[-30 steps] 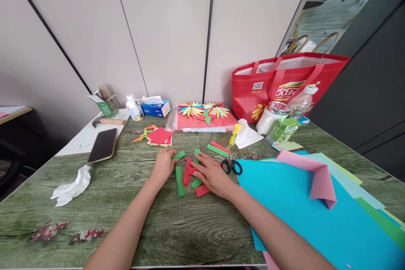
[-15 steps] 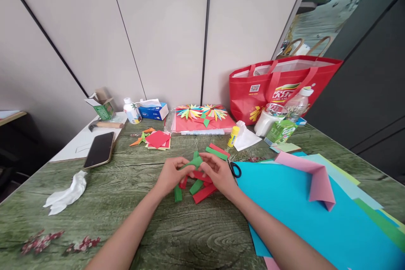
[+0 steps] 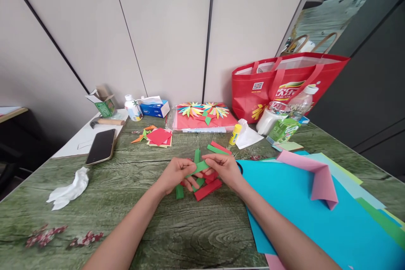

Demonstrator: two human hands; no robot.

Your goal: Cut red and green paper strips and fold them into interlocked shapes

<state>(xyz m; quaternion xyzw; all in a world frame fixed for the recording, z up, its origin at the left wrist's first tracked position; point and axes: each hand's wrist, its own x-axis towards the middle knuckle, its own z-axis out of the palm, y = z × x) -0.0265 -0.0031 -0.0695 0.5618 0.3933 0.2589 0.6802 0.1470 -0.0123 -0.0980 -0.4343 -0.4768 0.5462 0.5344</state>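
Observation:
A green paper strip (image 3: 200, 168) is stretched between my two hands, just above the table. My left hand (image 3: 177, 174) pinches its left end between thumb and fingers. At the other end, my right hand (image 3: 224, 169) grips it the same way. Beneath and around the hands lie several folded strips: a red paper strip (image 3: 208, 190), another green strip (image 3: 179, 191) and one standing out behind the left fingers (image 3: 197, 155). A red and green pair of strips (image 3: 219, 149) rests beyond my right hand. The black scissors handle (image 3: 240, 167) is mostly hidden behind that hand.
Blue paper sheets (image 3: 284, 202) with a folded pink paper (image 3: 322, 177) cover the right side. A yellow glue stick (image 3: 234, 134), a red bag (image 3: 253, 88) and red paper squares (image 3: 160, 136) stand or lie farther back. At left are a phone (image 3: 101, 147) and crumpled tissue (image 3: 70, 190).
The green strip, bent and curled between my fingers before, is now held out flatter and straighter. My hands stay in nearly the same place. The view has shifted slightly.

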